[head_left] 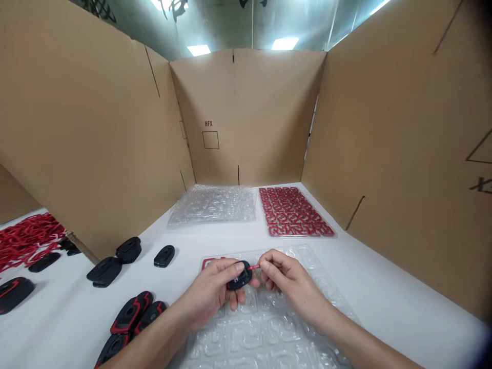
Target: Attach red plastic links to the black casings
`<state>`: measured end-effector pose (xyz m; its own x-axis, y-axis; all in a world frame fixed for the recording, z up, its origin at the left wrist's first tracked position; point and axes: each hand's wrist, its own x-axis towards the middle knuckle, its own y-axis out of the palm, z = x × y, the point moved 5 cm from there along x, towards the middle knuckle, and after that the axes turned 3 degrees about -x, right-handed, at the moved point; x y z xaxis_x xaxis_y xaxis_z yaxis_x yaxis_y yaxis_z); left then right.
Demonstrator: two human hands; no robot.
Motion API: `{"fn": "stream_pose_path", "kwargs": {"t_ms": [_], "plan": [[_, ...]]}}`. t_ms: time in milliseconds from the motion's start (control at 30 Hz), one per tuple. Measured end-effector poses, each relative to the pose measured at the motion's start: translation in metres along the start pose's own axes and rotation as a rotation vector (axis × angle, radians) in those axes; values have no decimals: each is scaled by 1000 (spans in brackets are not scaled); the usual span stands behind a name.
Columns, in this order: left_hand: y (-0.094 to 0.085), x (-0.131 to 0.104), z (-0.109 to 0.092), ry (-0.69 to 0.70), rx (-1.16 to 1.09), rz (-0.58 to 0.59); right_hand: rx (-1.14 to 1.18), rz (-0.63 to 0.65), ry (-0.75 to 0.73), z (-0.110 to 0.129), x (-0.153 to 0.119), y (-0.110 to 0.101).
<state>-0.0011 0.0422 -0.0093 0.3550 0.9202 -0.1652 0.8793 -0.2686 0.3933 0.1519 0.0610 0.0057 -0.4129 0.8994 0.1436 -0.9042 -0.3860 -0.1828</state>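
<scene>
My left hand [221, 282] is closed on a small black rounded plastic shell [241, 277], thumb on top and fingers curled beneath. At the shell's right edge, my right hand [286, 274] pinches a thin red trim strip [254, 267] between thumb and fingertips. The strip's near end meets the shell; whether it is seated there I cannot tell. Both hands are above a clear moulded plastic tray [246, 328], with a red piece [209, 261] in its far left corner, partly hidden by my left hand.
Several black shells with red trim [128, 313] lie at lower left, near plain black shells [104, 271]. Loose red strips [28, 236] are heaped far left. Behind are stacked clear trays [215, 205] and a tray of red pieces [294, 211]. Cardboard walls [249, 113] enclose the white table [388, 307].
</scene>
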Motion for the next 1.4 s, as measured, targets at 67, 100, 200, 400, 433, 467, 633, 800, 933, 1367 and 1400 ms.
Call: {"fn": "stream_pose_path", "kwargs": {"t_ms": [67, 100, 200, 400, 433, 467, 633, 800, 933, 1367, 1400], "plan": [[-2, 1, 0, 1, 13, 0, -12, 0, -9, 1, 1, -1], [-2, 1, -1, 5, 19, 3, -25, -3, -15, 1, 1, -2], [-3, 1, -1, 18, 30, 14, -53, -17, -23, 2, 2, -5], [-3, 3, 1, 19, -9, -26, 26, 30, 21, -4, 2, -3], [-2, 3, 1, 22, -8, -28, 42, 37, 27, -6, 2, -2], [-2, 3, 1, 25, -4, -27, 55, 40, 33, -8, 3, -2], [-2, 4, 4, 19, 28, -26, 72, 37, 44, -15, 3, -2], [-2, 5, 7, 21, 89, 15, 81, 67, 48, -12, 4, -1], [-2, 7, 8, 60, 158, 7, 37, 93, 15, -4, 2, 0], [-12, 3, -16, 264, 303, -178, -414, 97, -242, 20, -12, 5], [-12, 3, -16, 263, 298, -174, -431, 83, -252, 20, -13, 5]]}}
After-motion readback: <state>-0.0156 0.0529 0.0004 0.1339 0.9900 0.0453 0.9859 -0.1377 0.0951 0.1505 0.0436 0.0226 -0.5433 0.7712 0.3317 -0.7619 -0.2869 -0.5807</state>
